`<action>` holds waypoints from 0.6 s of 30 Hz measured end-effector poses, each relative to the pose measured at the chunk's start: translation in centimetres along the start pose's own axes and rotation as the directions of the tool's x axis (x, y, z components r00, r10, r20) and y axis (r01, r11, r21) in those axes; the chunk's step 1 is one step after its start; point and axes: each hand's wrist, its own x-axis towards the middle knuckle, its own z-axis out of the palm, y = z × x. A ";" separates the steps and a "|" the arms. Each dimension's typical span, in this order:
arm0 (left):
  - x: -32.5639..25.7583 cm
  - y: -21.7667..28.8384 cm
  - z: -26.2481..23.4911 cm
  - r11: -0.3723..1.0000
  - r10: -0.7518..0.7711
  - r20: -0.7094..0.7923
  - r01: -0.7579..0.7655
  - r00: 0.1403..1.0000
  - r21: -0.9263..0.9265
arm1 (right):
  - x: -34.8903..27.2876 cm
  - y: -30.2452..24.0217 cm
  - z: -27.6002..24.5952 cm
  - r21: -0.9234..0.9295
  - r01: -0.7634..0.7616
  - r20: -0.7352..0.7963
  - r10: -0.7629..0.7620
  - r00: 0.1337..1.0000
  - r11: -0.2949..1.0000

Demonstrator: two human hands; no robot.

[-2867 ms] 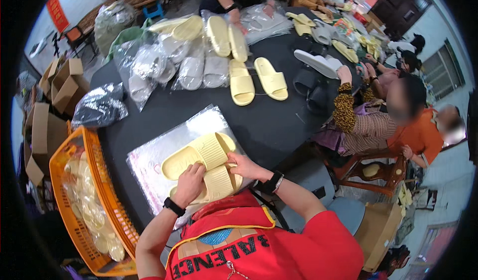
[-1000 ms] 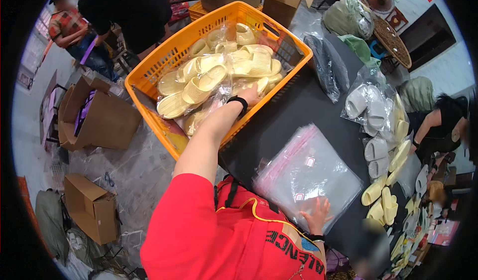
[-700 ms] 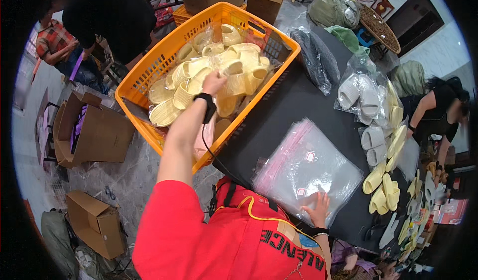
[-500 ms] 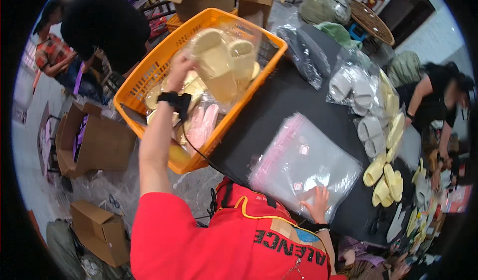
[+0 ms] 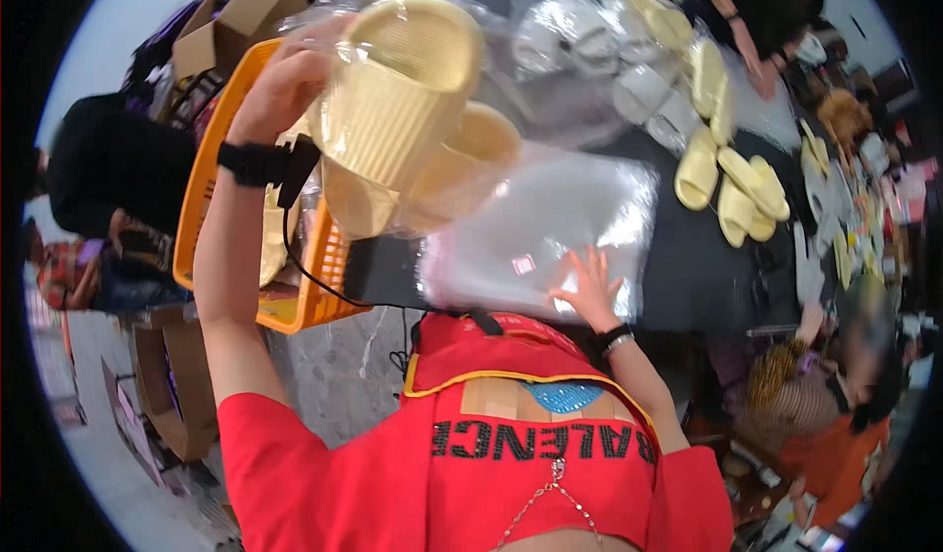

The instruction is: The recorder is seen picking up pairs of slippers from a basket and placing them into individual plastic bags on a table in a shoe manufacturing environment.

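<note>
My left hand (image 5: 283,85) is closed on the edge of a clear plastic bag with pale yellow slippers (image 5: 405,100) inside. It holds this bag up above the table, in front of the orange basket (image 5: 332,269). More pale yellow items show in the basket, partly hidden by my arm and the bag. Flat on the black table lies a stack of clear plastic bags (image 5: 575,208) with a pink edge on its left side. My right hand (image 5: 591,295) rests on the near part of that stack, fingers spread and nothing gripped.
Loose yellow slippers (image 5: 699,171) and white slippers (image 5: 643,95) lie along the table's right side, with bagged white slippers (image 5: 565,36) at the back. A co-worker's hands (image 5: 761,71) are at the far right. Cardboard boxes (image 5: 246,17) stand at the back left. A cable hangs from my left wrist.
My left hand has lifted the bagged slippers out of the basket and brought them right, toward the stack. My view has turned to the right. My right hand stays on the bags.
</note>
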 end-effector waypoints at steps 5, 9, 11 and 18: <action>8.3 -8.9 10.0 0.932 -0.216 0.313 0.101 0.925 0.347 | 0.5 0.5 1.5 -0.063 -0.017 0.023 0.019 1.000 0.998; 8.8 -10.2 14.4 0.959 -0.279 0.249 0.255 0.927 0.126 | 0.0 1.1 1.2 0.117 -0.041 0.080 0.031 0.996 0.992; 7.9 -11.0 14.0 0.941 -0.338 0.415 0.285 0.845 0.185 | 0.0 1.8 2.3 0.147 -0.055 0.012 0.054 0.998 0.988; 1.3 -19.7 13.6 0.814 -0.547 0.429 0.336 0.719 0.475 | -0.5 1.3 0.8 0.181 0.002 0.040 -0.009 0.999 0.983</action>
